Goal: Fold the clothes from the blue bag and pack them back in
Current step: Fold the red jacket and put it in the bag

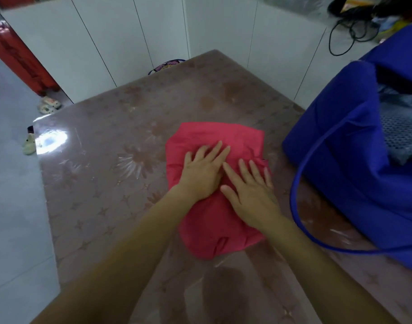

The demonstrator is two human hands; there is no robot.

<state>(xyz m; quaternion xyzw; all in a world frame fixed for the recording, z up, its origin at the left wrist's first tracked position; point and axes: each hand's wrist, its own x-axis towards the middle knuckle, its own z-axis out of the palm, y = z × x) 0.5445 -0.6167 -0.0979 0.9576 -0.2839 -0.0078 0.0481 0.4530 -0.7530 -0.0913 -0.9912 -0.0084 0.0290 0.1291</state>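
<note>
A home room: white cupboard doors (120, 43), small shoes (48, 106) on the tiled floor (11, 206), flower-patterned table (120, 174).

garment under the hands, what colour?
Pinkish red, plain, no print visible. The garment shows in the head view, the only one.

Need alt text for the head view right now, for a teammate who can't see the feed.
Both hands, the left hand and the right hand, press flat with straight fingers on a folded red garment lying on a glossy brown floral table. To the right stands an open blue bag with pale blue clothes showing inside.
</note>
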